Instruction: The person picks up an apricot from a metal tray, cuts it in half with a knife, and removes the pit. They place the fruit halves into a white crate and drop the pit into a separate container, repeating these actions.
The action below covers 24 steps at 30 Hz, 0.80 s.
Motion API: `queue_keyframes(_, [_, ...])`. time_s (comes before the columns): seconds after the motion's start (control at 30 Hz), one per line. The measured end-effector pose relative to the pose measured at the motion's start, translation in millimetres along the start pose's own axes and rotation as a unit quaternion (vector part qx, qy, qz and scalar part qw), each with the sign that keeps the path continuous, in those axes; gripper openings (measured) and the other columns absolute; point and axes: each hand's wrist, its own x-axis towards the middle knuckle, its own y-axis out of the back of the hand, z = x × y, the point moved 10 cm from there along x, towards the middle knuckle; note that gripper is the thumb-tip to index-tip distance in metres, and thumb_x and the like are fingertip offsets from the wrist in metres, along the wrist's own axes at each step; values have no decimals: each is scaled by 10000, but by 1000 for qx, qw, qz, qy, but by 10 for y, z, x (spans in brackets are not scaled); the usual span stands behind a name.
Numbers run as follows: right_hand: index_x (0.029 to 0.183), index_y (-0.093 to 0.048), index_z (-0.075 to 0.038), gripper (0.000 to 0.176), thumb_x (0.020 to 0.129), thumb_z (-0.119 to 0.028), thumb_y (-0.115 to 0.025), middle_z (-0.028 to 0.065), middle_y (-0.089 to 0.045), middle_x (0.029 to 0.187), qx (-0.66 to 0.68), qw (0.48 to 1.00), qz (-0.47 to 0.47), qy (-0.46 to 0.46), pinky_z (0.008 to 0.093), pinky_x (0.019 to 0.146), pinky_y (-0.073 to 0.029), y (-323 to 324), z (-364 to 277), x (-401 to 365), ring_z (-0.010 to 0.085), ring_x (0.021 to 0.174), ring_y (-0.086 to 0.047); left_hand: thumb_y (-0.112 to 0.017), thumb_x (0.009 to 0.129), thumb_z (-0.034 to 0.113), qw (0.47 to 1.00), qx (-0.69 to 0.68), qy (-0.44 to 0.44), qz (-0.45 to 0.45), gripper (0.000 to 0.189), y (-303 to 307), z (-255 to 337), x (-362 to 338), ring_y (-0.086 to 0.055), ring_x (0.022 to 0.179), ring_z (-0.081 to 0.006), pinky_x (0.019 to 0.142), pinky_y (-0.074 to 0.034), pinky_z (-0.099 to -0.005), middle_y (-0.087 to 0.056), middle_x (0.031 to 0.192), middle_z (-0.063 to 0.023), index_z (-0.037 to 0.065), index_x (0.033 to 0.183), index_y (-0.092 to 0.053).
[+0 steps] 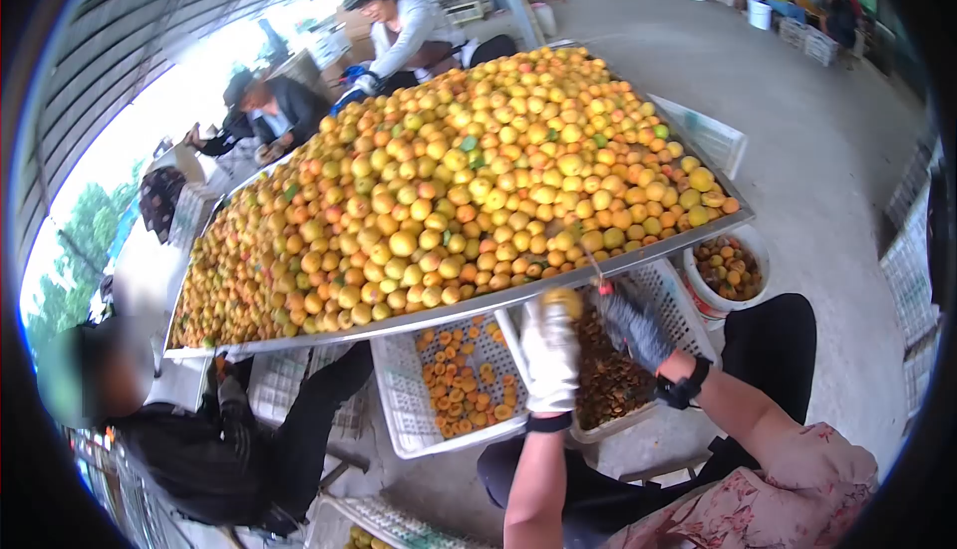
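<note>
A large metal-edged table (478, 302) bears a heap of yellow-orange apricots (439, 190). In front of its near edge, my left hand (550, 360), in a white glove, is closed on a yellow apricot (564, 302) at its fingertips. My right hand (638, 328), in a grey glove, is just right of it, closed around a thin tool with a red part (604, 288); motion blurs the tool. Below my left hand, to its left, a white crate (407, 419) holds halved apricots (464, 380). Beneath my hands another crate (698, 325) holds brown pits or scraps (603, 390).
A white bucket (763, 260) with apricots stands right of the crates. A person in black (199, 459) sits at the left, close to the table. Two people (414, 31) work across the heap. A crate (713, 136) lies beyond the right edge.
</note>
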Motion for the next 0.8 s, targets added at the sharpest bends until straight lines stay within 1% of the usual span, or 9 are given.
queue_keyframes(0.03, [971, -661, -66, 174, 904, -219, -615, -30, -635, 851, 6, 994, 4, -105, 243, 668, -474, -45, 200, 69, 80, 766, -577, -534, 897, 250, 983, 117, -138, -10, 323, -90, 368, -67, -587, 915, -327, 871, -439, -439, -619, 964, -172, 7, 1106, -577])
queue_keyframes(0.13, [943, -662, -59, 131, 907, -170, -603, -33, -626, 841, 141, 988, 49, -36, 207, 659, -445, -170, 296, 228, 50, 749, -542, -569, 870, 223, 990, 100, -65, -74, 321, -276, 190, -99, -556, 865, -358, 833, -423, -438, -599, 940, -189, 9, 1109, -581])
queue_keyframes(0.37, [893, -653, -29, 143, 903, -166, -615, -37, -625, 797, 49, 997, 58, 20, 233, 647, -442, -299, 198, 347, 72, 710, -540, -513, 894, 136, 997, 74, -23, -12, 280, -139, 186, -36, -613, 887, -384, 753, -491, -414, -619, 974, -233, -9, 1130, -550])
queue_keyframes(0.43, [879, -644, -20, 155, 895, -173, -624, -12, -625, 768, -43, 994, 68, 73, 247, 636, -442, -280, 148, 409, 84, 688, -538, -487, 920, 131, 991, 0, 131, -11, 270, -187, -127, -101, -626, 874, -377, 752, -494, -384, -623, 956, -240, -3, 1149, -535])
queue_keyframes(0.5, [865, -635, -12, 170, 888, -181, -633, 13, -625, 740, -140, 980, 75, 118, 260, 624, -443, -307, 53, 411, 96, 667, -535, -456, 953, 165, 988, -43, 148, 31, 273, -160, -122, -96, -636, 819, -328, 747, -491, -356, -627, 942, -235, -2, 1158, -523])
queue_keyframes(0.6, [842, -610, -6, 221, 832, -216, -680, 147, -608, 693, -321, 916, 62, 234, 341, 581, -459, -506, -297, 396, 248, 611, -597, -428, 983, 239, 938, -181, 293, 48, 336, -223, -358, -161, -584, 854, -229, 792, -464, -315, -614, 1025, -212, -29, 1172, -500])
queue_keyframes(0.7, [941, -603, 13, 188, 863, -149, -658, 97, -628, 734, -424, 847, 25, 320, 306, 606, -459, -714, -507, 263, 165, 652, -576, -431, 981, 249, 884, -307, 338, 101, 362, -355, -622, -278, -556, 932, -221, 839, -437, -296, -584, 1118, -195, -48, 1174, -502])
queue_keyframes(0.73, [937, -599, 19, 226, 835, -166, -680, 152, -626, 743, -411, 855, 8, 318, 333, 610, -465, -767, -544, 259, 233, 651, -593, -369, 995, 210, 991, 25, 115, 67, 330, -212, -357, -76, -563, 943, -235, 845, -438, -313, -586, 1046, -213, -39, 1180, -480])
queue_keyframes(0.8, [845, -584, -37, 282, 797, -303, -665, 146, -591, 707, -484, 801, -10, 353, 427, 579, -458, -934, -647, 220, 338, 654, -596, -417, 991, 245, 887, -366, 274, 70, 315, -440, -809, -260, -544, 985, -190, 893, -428, -302, -561, 1142, -90, 7, 1149, -550])
